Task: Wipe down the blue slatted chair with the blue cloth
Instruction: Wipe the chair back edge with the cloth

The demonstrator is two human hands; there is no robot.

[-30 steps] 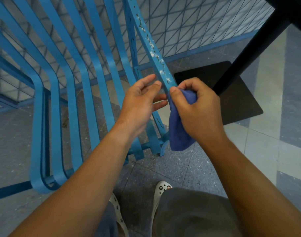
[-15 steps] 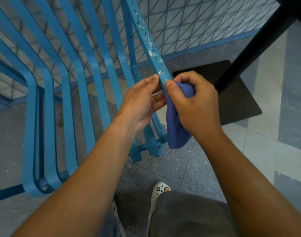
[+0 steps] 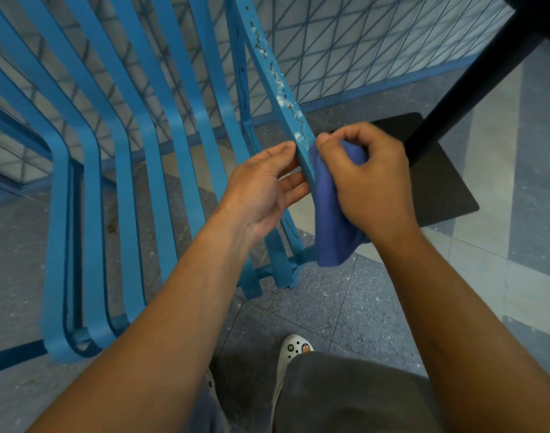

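Observation:
The blue slatted chair (image 3: 123, 170) fills the left and centre of the head view. Its rightmost slat (image 3: 276, 79) carries white specks and dark squiggly marks. My right hand (image 3: 370, 179) grips the bunched blue cloth (image 3: 333, 226) and presses it against the right side of that slat, the cloth's tail hanging down. My left hand (image 3: 264, 189) is on the slat's left side, thumb tip touching its edge and fingers reaching behind it. Part of the slat is hidden between the two hands.
A black table leg (image 3: 473, 76) slants down to a flat black base plate (image 3: 439, 182) just right of my right hand. A wire mesh fence (image 3: 361, 45) runs behind the chair. My white clog (image 3: 294, 351) and grey shorts (image 3: 345, 398) are below on the speckled floor.
Both hands slid a little up the marked slat with the cloth. The left hand's thumb and fingers came in against the slat.

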